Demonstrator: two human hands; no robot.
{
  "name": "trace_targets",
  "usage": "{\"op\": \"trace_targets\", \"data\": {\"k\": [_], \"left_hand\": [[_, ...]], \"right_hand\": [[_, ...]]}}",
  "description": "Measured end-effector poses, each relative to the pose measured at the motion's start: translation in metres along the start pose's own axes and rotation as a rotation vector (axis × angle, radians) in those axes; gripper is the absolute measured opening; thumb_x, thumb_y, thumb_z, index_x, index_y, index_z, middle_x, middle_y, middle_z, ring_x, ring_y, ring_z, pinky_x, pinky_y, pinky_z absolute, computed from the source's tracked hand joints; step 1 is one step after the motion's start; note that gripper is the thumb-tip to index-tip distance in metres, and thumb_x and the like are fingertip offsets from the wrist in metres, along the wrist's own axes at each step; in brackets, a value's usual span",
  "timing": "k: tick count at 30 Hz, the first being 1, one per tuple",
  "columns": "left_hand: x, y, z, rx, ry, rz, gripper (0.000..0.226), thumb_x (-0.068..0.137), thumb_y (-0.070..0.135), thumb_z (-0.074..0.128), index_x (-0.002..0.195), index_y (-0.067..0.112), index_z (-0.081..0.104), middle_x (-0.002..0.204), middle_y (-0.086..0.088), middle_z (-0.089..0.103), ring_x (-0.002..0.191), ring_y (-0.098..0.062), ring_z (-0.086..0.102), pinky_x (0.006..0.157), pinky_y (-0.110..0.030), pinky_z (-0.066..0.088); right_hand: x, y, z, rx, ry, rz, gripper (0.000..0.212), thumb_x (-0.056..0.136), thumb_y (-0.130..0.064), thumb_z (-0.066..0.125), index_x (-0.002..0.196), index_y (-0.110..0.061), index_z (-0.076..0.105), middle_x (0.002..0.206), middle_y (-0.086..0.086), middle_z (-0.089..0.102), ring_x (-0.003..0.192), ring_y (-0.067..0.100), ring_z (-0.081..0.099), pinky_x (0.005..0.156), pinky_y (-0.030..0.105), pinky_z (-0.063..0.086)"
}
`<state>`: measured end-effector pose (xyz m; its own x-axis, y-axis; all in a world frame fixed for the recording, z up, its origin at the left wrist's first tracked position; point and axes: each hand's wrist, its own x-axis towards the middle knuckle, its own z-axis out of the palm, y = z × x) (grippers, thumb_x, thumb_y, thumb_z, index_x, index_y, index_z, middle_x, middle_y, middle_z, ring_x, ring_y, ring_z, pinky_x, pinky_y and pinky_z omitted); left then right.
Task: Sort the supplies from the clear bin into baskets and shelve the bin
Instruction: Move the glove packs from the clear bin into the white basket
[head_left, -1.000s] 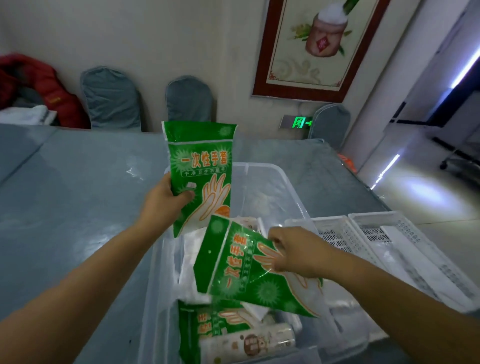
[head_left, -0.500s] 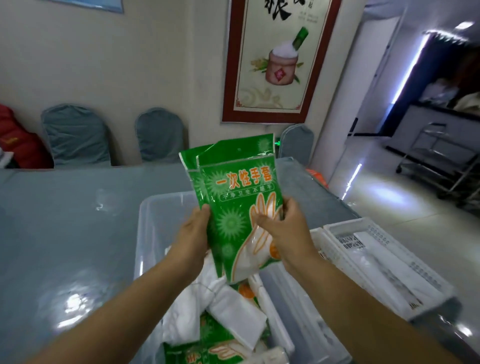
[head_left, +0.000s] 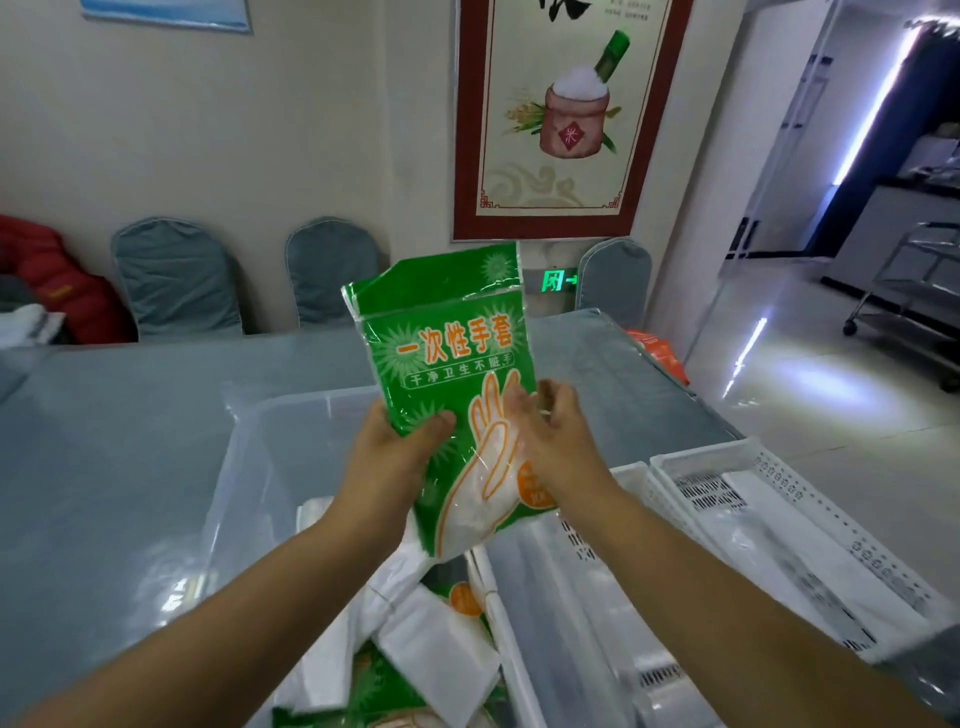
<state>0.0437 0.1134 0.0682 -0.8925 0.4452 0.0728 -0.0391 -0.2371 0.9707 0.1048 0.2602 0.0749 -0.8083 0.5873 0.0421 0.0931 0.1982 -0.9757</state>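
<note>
Two green disposable-glove packets (head_left: 447, 353), stacked one behind the other, stand upright above the clear bin (head_left: 270, 431). My left hand (head_left: 389, 457) grips their lower left corner, thumb on the front. At their right edge, my right hand (head_left: 556, 441) touches them with loosely spread fingers. Inside the bin lie white packets (head_left: 436, 639) and another green packet (head_left: 363, 686). Two white perforated baskets stand to the right of the bin, the near basket (head_left: 597, 623) against it and the far basket (head_left: 779, 499) beside that.
The bin and baskets stand on a grey table (head_left: 104, 441). Grey covered chairs (head_left: 176, 275) line the far wall, with a red jacket (head_left: 57, 280) at the left. A metal cart (head_left: 914, 291) stands on the shiny floor at right.
My right hand brought its packet up onto the one in my left hand, and both now stand stacked. The right hand's grip has since loosened.
</note>
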Motion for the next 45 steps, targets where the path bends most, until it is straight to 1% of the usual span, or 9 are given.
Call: {"op": "trace_targets", "data": {"k": [3,8,12,17,20,28,33,38,45], "left_hand": [[0.013,-0.01,0.034,-0.014,0.021,-0.025,0.028,0.083,0.011,0.063,0.11,0.017,0.06,0.097,0.0,0.075,0.087,-0.02,0.071,0.077,-0.04,0.052],[0.044,-0.047,0.13,0.069,0.035,-0.184,0.036,0.081,0.016,0.065,0.115,0.01,0.056,0.102,-0.008,0.072,0.092,-0.025,0.069,0.084,-0.043,0.052],[0.072,-0.065,0.174,0.219,0.046,-0.246,0.013,0.085,0.014,0.063,0.094,0.011,0.055,0.101,-0.008,0.066,0.094,-0.023,0.064,0.079,-0.032,0.055],[0.086,-0.093,0.215,0.323,0.334,-0.241,0.02,0.082,0.016,0.066,0.095,0.013,0.05,0.088,0.0,0.049,0.093,-0.024,0.055,0.097,-0.048,0.045],[0.08,-0.104,0.222,0.3,0.413,-0.266,0.048,0.085,0.017,0.064,0.124,0.007,0.039,0.087,0.006,0.046,0.081,-0.014,0.053,0.069,-0.027,0.048],[0.061,-0.139,0.235,0.317,0.528,-0.346,0.019,0.086,0.013,0.06,0.085,0.019,0.042,0.082,-0.002,0.047,0.065,-0.011,0.052,0.037,-0.012,0.044],[0.061,-0.167,0.236,0.444,0.702,-0.416,0.043,0.074,0.017,0.069,0.11,0.009,0.048,0.111,-0.019,0.057,0.096,-0.037,0.061,0.08,-0.053,0.054],[0.047,-0.206,0.252,0.736,0.774,-0.527,0.06,0.076,0.023,0.066,0.129,0.005,0.042,0.131,-0.018,0.046,0.123,-0.034,0.04,0.101,-0.038,0.036],[0.038,-0.259,0.245,1.365,0.352,-0.181,0.088,0.08,0.019,0.062,0.147,0.023,0.005,0.157,-0.01,-0.002,0.143,-0.022,-0.01,0.113,-0.034,-0.007]], "right_hand": [[0.026,0.01,-0.029,-0.008,-0.141,0.095,0.054,0.076,-0.066,0.053,0.105,-0.021,0.05,0.105,0.004,0.064,0.093,0.02,0.064,0.084,0.038,0.053],[0.078,0.048,-0.124,0.027,-0.166,0.031,0.038,0.074,-0.057,0.065,0.08,-0.019,0.062,0.071,-0.001,0.07,0.056,0.005,0.067,0.042,0.013,0.046],[0.114,0.078,-0.185,-0.119,-0.052,-0.133,0.038,0.075,-0.051,0.069,0.06,-0.02,0.05,0.047,-0.006,0.054,0.037,-0.001,0.05,0.037,0.013,0.036],[0.163,0.128,-0.244,-0.643,-0.133,-0.328,0.049,0.072,-0.063,0.062,0.056,-0.023,0.038,0.052,-0.007,0.042,0.047,0.009,0.039,0.045,0.028,0.022],[0.173,0.149,-0.241,-0.832,-0.334,-0.401,0.051,0.073,-0.063,0.063,0.054,-0.025,0.035,0.051,-0.008,0.041,0.047,0.008,0.039,0.044,0.028,0.018],[0.19,0.18,-0.208,-1.089,-0.715,-0.575,0.041,0.074,-0.063,0.061,0.062,-0.029,0.041,0.067,-0.007,0.052,0.066,0.018,0.051,0.049,0.028,0.026],[0.2,0.183,-0.187,-1.106,-0.79,-0.652,0.046,0.073,-0.067,0.059,0.058,-0.028,0.041,0.057,-0.007,0.048,0.06,0.019,0.05,0.048,0.028,0.031],[0.203,0.211,-0.174,-1.155,-0.903,-0.523,0.043,0.074,-0.061,0.063,0.079,-0.019,0.056,0.071,0.0,0.057,0.068,0.022,0.054,0.055,0.03,0.036],[0.219,0.223,-0.174,-1.105,-0.973,-0.492,0.041,0.071,-0.063,0.064,0.064,-0.028,0.045,0.063,-0.006,0.051,0.063,0.019,0.053,0.052,0.03,0.034]]}}
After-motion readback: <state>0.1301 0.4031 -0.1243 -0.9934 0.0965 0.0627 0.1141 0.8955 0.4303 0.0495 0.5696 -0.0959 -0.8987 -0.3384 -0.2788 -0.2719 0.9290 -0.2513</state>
